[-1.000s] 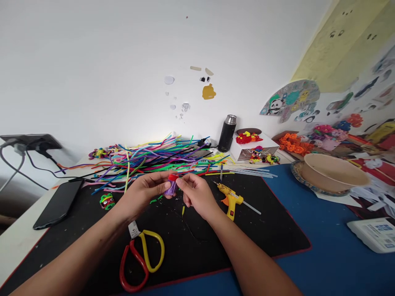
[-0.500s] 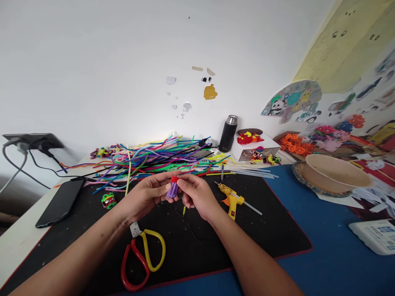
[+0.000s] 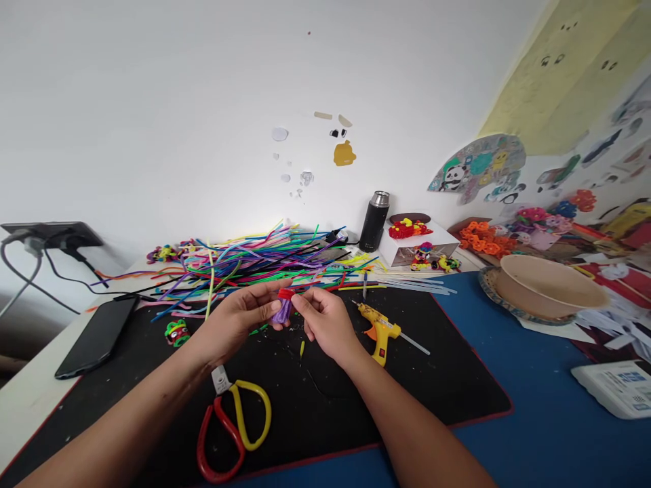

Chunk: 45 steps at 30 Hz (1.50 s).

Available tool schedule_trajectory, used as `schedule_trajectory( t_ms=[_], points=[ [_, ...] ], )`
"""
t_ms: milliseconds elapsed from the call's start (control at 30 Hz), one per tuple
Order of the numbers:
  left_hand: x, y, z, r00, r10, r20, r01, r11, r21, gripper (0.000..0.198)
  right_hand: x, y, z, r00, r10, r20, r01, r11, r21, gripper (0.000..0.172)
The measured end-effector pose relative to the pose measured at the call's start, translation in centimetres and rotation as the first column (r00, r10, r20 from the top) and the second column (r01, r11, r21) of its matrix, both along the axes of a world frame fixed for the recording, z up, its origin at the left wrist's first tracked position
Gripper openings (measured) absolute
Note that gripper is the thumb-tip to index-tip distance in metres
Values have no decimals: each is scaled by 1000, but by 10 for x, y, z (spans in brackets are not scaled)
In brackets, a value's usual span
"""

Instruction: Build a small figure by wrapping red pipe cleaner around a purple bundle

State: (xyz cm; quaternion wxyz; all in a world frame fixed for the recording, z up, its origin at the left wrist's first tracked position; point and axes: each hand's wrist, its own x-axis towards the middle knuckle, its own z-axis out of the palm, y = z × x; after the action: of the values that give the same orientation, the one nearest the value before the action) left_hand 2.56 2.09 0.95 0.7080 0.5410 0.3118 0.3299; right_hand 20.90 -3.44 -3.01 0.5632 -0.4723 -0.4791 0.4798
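Observation:
Between my two hands is a small pipe-cleaner piece point(image 3: 281, 312), purple below with a red band wound round its top. My left hand point(image 3: 249, 313) pinches its purple side between thumb and fingers. The thumb and forefinger of my right hand point(image 3: 320, 317) close on its red top edge. Below my left wrist, scissors point(image 3: 234, 434) with one red and one yellow handle lie on the black mat point(image 3: 325, 434). A yellow glue gun point(image 3: 379, 329) with a clear stick rests right of my right hand. A small green and red pipe-cleaner head point(image 3: 177, 333) sits to the left.
A heap of coloured pipe cleaners point(image 3: 269, 257) spreads along the wall. Behind the mat stand a black flask point(image 3: 375, 224) and a white box point(image 3: 437, 244). A phone point(image 3: 96, 339) lies left, a beige bowl point(image 3: 554, 285) right. A power strip point(image 3: 55, 234) with cables hangs at left.
The purple and red piece has tipped a little, its red top now more level, and my right fingers have shifted on it. The whole view has moved slightly.

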Motion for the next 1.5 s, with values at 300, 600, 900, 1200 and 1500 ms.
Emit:
schedule_trajectory(
  t_ms=[300,600,900,1200,1500],
  points=[
    [2,1,-7,1000,2,15,-2,1000,-15,48,0,-1,0,993,-118,28,116,991,67,51],
    [2,-1,-7,997,1,79,5,996,-85,41,-1,0,0,999,-11,-51,12,1000,3,53],
    [0,-2,-2,983,-85,162,118,971,-206,46,-2,-2,4,965,134,-226,-151,987,-59,55],
    [5,-1,-10,987,-98,130,133,944,-301,41,-3,0,1,959,97,-266,-123,989,-81,49],
    [2,-3,-3,973,39,-229,28,959,282,50,1,3,0,984,-35,-175,26,998,-53,45]
  ],
)
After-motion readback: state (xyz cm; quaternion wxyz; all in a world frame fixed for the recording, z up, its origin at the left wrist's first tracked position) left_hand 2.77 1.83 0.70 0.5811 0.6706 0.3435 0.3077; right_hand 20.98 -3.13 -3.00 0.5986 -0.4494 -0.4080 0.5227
